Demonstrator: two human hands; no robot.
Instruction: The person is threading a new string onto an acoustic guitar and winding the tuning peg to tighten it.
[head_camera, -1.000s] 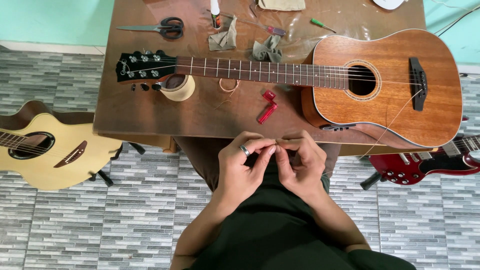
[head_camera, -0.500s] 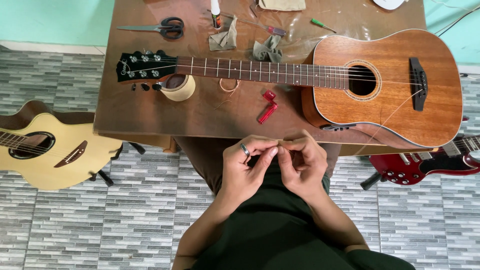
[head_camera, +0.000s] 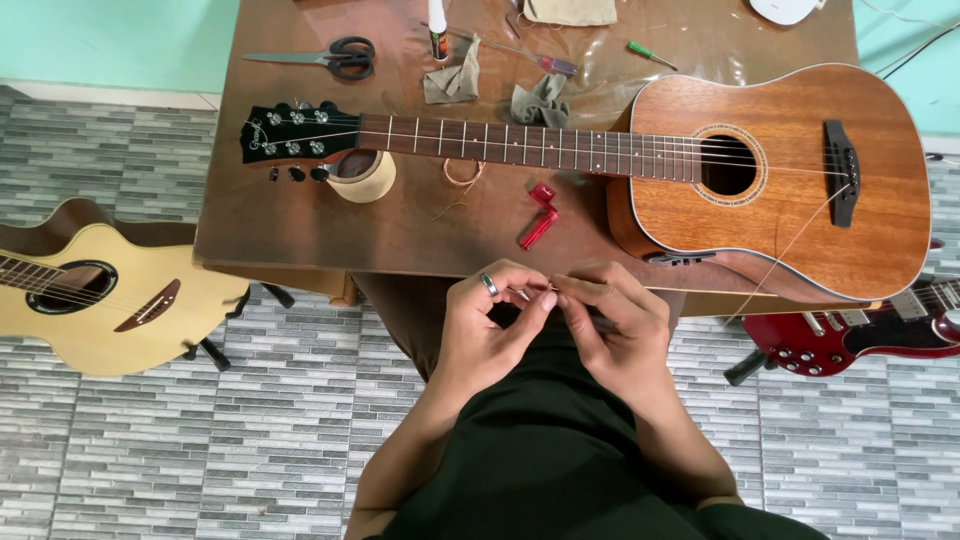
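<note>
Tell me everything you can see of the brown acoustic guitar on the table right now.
The brown acoustic guitar lies flat, face up, on the wooden table, its body on the right and its black headstock on the left, propped on a roll of tape. The wood looks reddish-brown and glossy, with a round soundhole and dark bridge. One loose string runs from the bridge off the table's edge. Neither hand touches the body.

Grey narrow-brick tile floor (head_camera: 200, 450) throughout. Mint-green wall (head_camera: 110, 40) with white skirting along the top edge. Brown wooden table (head_camera: 300, 220) stands against it. Yellow acoustic guitar (head_camera: 110, 300) leans left, red electric guitar (head_camera: 860, 335) right. Even light.
</note>
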